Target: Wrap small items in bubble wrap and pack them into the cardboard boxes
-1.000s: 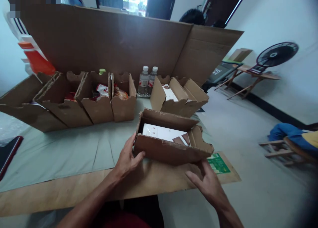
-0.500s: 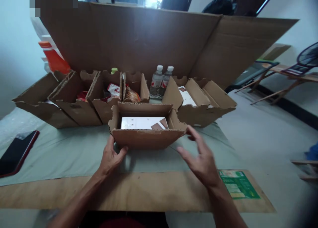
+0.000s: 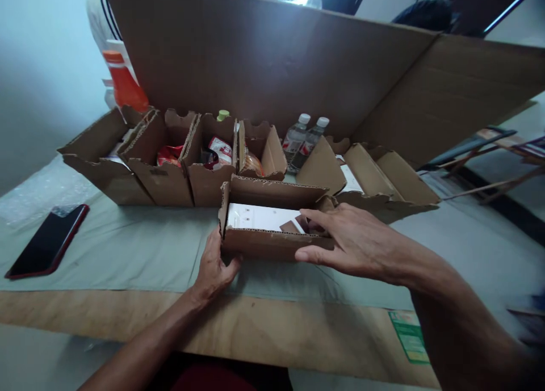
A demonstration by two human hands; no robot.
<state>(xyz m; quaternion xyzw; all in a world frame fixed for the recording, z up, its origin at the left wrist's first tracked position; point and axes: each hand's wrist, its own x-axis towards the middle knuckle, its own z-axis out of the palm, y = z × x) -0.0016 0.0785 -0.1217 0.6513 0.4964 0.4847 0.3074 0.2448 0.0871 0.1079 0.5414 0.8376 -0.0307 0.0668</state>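
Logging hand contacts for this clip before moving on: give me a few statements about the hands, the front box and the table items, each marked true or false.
1. The left hand grips the near left corner of the small cardboard box. True.
2. That box is empty. False: a white pack lies flat inside it.
3. A phone lies on the cloth at the left, apart from both hands. True.
4. The right hand rests flat on the cloth. False: it is over the box's right end, with its fingers reaching inside.
5. Two water bottles stand behind the box, and neither hand touches them. True.
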